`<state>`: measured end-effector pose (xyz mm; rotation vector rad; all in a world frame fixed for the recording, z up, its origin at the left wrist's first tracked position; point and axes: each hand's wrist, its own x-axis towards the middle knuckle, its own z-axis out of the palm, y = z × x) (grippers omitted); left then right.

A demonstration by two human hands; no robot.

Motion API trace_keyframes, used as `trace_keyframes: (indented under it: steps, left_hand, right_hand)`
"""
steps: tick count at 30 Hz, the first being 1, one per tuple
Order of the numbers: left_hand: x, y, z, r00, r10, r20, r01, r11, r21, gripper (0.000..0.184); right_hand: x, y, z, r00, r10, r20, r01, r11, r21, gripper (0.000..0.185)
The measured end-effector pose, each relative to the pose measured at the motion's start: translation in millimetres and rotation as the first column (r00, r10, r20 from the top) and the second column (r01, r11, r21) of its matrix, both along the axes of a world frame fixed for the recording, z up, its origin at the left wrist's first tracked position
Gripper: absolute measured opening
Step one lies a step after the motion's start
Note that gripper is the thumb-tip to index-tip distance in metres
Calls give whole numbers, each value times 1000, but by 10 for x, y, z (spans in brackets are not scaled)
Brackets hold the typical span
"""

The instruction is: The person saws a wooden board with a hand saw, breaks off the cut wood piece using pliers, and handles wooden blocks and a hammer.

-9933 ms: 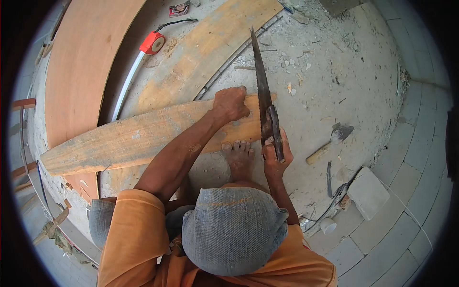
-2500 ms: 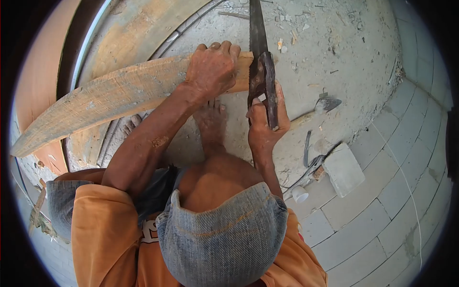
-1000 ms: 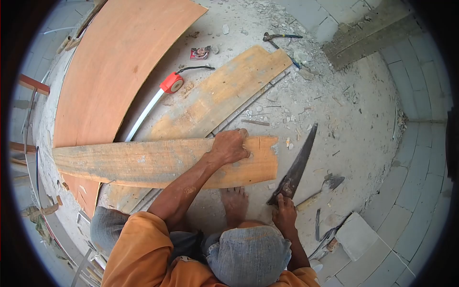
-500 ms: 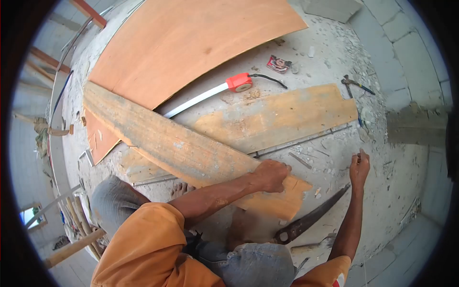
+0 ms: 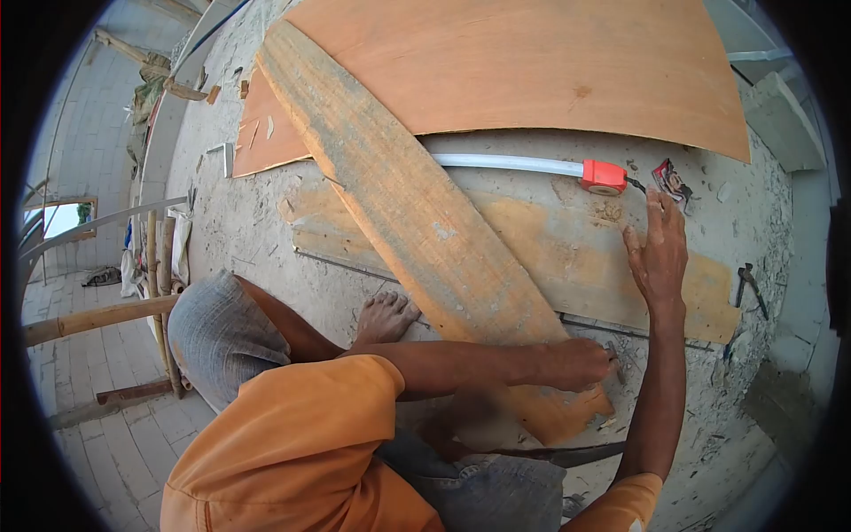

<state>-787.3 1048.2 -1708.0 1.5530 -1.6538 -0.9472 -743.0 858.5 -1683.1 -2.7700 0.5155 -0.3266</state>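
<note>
My left hand [image 5: 581,363] is closed over the far edge of a worn wooden plank [image 5: 425,222], near its lower right end. This plank slants over a second wooden board [image 5: 576,253] and a plywood sheet [image 5: 550,71]. My right hand [image 5: 660,244] is open above the second board, fingers stretched toward a red tape measure [image 5: 605,177] and its black strap. The tape's pale blade [image 5: 510,163] is drawn out leftward and meets the plank's edge. Beside my fingertips lies a crumpled red and black packet [image 5: 671,183]. A handsaw [image 5: 581,455] is partly hidden below the plank.
A hammer-like tool [image 5: 752,291] lies on the dusty concrete floor at the right. A light block [image 5: 784,120] stands at the upper right. Bamboo poles [image 5: 97,319] are at the left, near my knee. My bare foot [image 5: 386,316] is beside the plank.
My right hand has moved up and forward from above the floor near the saw to the tape measure, and its fingers have opened. My left hand stays on the plank. The view has shifted left.
</note>
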Motion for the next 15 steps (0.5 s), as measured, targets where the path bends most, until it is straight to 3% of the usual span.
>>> trace_keyframes:
  steps: [2,3,5,6,7,9,12,15]
  left_hand:
    - [81,13,111,996,80,-34,-81,996,-45,26]
    - [155,41,166,987,140,-75,-146,986,-85,26]
    - [338,84,224,987,162,5,-161,982,-98,27]
    - [421,107,239,986,154,69,-146,983,-113,28]
    - [516,136,201,983,170,71,-161,980,-116,28]
    - [758,198,78,978,182,101,-195,970,143,24]
    - [885,276,1,982,124,141,-154,962,224,20]
    - [873,201,89,976,174,132,-196,964,180,19]
  right_hand:
    - [472,78,-65,969,208,-131,-233,948,-218,67]
    - [641,150,-135,964,238,-117,-258,943,-210,67]
    - [902,227,-235,893,335,-300,-409,882,-235,70]
    - [998,282,-220,852,308,-423,-422,883,-206,65]
    - [1050,282,-281,848,321,-422,-435,876,-209,65]
    - [1084,183,-475,844,328,-425,-432,884,-176,57]
    - [1006,28,-482,886,312,-342,-389,903,-182,49]
    - [737,-154,-161,897,242,-369,-345,906,-245,44]
